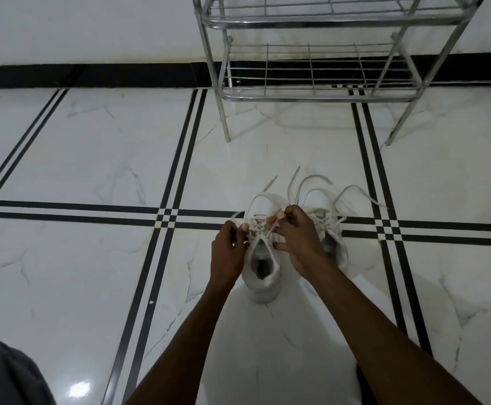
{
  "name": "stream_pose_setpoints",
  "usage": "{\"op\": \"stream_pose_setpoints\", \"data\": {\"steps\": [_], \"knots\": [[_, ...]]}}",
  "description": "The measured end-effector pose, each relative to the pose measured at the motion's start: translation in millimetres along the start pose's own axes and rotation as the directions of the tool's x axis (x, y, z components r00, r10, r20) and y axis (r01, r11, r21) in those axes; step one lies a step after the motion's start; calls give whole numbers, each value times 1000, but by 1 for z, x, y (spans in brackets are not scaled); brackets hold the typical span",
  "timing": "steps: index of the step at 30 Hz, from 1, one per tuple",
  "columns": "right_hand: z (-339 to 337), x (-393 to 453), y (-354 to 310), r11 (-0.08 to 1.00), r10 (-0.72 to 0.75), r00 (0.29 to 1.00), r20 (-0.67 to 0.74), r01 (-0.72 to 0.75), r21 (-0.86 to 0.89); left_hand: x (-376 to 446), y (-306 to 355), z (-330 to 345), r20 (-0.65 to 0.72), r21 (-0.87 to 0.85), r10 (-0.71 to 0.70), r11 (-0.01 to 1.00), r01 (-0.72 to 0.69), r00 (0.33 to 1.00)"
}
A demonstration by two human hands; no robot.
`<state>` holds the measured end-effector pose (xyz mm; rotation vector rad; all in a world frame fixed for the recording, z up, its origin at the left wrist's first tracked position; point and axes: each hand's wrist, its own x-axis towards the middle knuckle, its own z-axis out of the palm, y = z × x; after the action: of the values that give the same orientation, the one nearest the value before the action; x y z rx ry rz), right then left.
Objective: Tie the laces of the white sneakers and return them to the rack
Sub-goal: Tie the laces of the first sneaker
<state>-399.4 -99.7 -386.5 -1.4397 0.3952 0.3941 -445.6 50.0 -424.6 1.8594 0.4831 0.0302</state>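
Note:
Two white sneakers stand side by side on the floor, toes pointing away from me. The left sneaker (262, 276) has its opening toward me. My left hand (229, 252) pinches a lace at its left side, and my right hand (295, 238) pinches a lace over its tongue. The lace ends (292, 182) trail past the toe. My right hand partly hides the right sneaker (333, 229), whose loose laces (355, 194) loop out on the floor. The metal shoe rack (314, 95) stands behind them, both visible shelves bare.
The floor is glossy white marble tile (98, 159) with black double stripes. A black skirting band (92, 76) runs along the white wall. Grey cloth (4, 375), probably my knee, fills the bottom left corner.

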Motion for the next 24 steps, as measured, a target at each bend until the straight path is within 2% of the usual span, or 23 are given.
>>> {"op": "stream_pose_setpoints", "data": {"steps": [3,6,11,12,14,16,18,20,22,24], "knots": [[1,-2,-1,999,6,999,50,-8,32,-2,5,-3,-19,2,-27,1000,27,999],[2,-1,-5,998,-21,999,36,23,-54,-3,21,-6,7,-129,-54,990,55,998],[-3,13,-34,979,-187,980,-72,179,-97,9,55,-26,23,-176,118,978,-112,993],[-2,14,-39,961,-230,973,-33,222,-168,14,62,-30,33,-160,166,974,-159,986],[6,12,-47,882,-260,949,180,310,-356,20,77,-36,80,-113,262,961,-252,962],[15,3,-52,785,-145,876,461,385,-485,22,87,-39,151,-74,310,950,-302,939],[20,-4,-58,731,31,780,625,409,-546,26,90,-41,191,-60,316,949,-310,929],[19,-4,-61,698,80,755,651,424,-577,29,86,-41,227,-98,289,957,-273,930],[14,0,-63,670,-19,802,598,454,-587,28,79,-38,302,-157,201,975,-159,932],[6,5,-66,624,-124,834,537,486,-611,23,71,-30,381,-129,119,989,-75,917]]}}
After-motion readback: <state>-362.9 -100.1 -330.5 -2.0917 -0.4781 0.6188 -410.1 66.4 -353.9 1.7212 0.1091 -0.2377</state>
